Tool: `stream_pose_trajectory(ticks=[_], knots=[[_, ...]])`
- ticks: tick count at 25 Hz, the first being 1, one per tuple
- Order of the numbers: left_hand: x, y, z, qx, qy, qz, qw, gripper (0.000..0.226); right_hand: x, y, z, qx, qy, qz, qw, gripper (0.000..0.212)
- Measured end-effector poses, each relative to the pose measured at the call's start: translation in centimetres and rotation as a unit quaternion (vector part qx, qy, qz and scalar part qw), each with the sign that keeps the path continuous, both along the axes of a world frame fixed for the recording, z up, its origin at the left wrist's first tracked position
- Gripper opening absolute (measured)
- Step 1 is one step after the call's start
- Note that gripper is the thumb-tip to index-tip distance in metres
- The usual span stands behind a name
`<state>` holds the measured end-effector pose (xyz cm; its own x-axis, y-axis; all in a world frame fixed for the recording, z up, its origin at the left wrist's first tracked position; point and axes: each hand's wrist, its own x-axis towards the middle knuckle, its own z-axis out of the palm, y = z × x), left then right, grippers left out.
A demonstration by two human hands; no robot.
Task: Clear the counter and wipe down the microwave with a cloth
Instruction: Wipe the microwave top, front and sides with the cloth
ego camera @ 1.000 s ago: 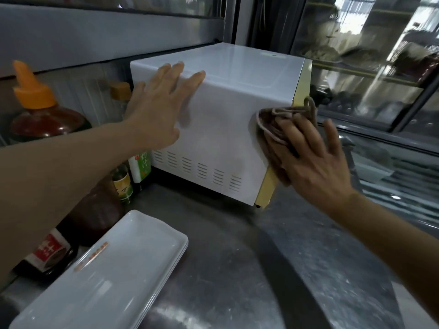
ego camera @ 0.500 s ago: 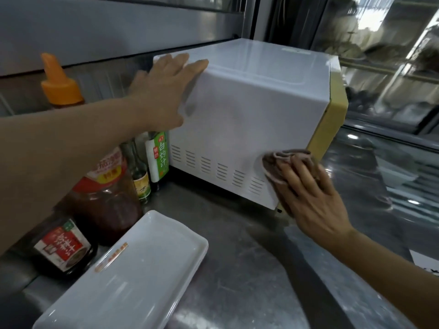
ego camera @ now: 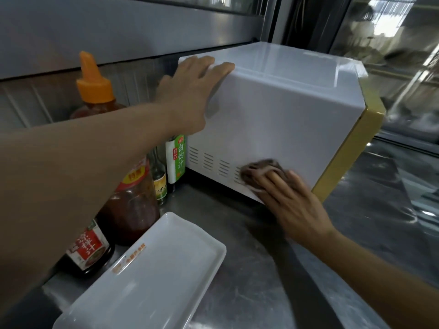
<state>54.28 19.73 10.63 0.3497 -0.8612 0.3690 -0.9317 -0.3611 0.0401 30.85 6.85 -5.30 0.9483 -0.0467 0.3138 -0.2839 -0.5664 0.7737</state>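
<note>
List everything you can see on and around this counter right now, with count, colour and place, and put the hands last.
microwave: one, white with a yellow front, back of the counter
cloth: one, brown, against the microwave's lower side by the vents
tray: one, white, near left of the counter
sauce bottles: at least four; the tallest with an orange cap, left of the microwave
counter: one, steel grey
left hand: one, flat on the microwave's upper back corner
right hand: one, pressing the cloth to the microwave's side

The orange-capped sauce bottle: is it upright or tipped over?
Upright. The sauce bottle stands behind the left forearm, its orange cap pointing up.
</note>
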Motion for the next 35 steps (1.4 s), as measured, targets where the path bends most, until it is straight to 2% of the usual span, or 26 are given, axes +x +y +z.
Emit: stream_pose_trajectory(ticks=[3,7,10,14,16,19,23,30,35], knots=[[0.1,0.0,0.1,0.006,0.002,0.006,1.000,0.107,-1.9,-0.8,-0.1,0.010,-0.003,0.022,1.000,0.057],[0.7,0.0,0.1,0.013,-0.013,-0.004,1.000,0.110,6.2,1.4,1.0,0.011,0.031,0.060,0.998,0.053],[0.7,0.0,0.1,0.011,-0.015,-0.003,1.000,0.112,10.7,2.5,1.1,0.049,0.096,0.002,0.994,0.056],[0.4,0.1,0.2,0.013,-0.006,-0.003,1.000,0.110,5.9,1.1,1.2,0.035,0.049,0.003,0.998,0.066],[0.5,0.1,0.3,0.015,-0.010,-0.001,1.000,0.109,3.9,1.0,1.8,0.069,0.021,0.001,0.997,0.072],[0.5,0.0,0.2,0.018,-0.016,0.000,1.000,0.109,7.3,1.5,2.4,0.039,0.060,0.028,0.997,0.061],[1.0,-0.1,0.0,0.008,-0.017,-0.004,1.000,0.111,14.5,3.2,1.8,0.082,0.084,0.024,0.993,0.055],[0.7,-0.1,-0.1,0.007,0.000,-0.003,1.000,0.110,7.4,1.2,-0.5,0.073,0.140,0.002,0.987,0.058],[1.0,-0.3,-0.6,-0.010,0.002,-0.007,1.000,0.114,13.4,2.7,-0.6,0.085,0.141,0.028,0.986,0.051]])
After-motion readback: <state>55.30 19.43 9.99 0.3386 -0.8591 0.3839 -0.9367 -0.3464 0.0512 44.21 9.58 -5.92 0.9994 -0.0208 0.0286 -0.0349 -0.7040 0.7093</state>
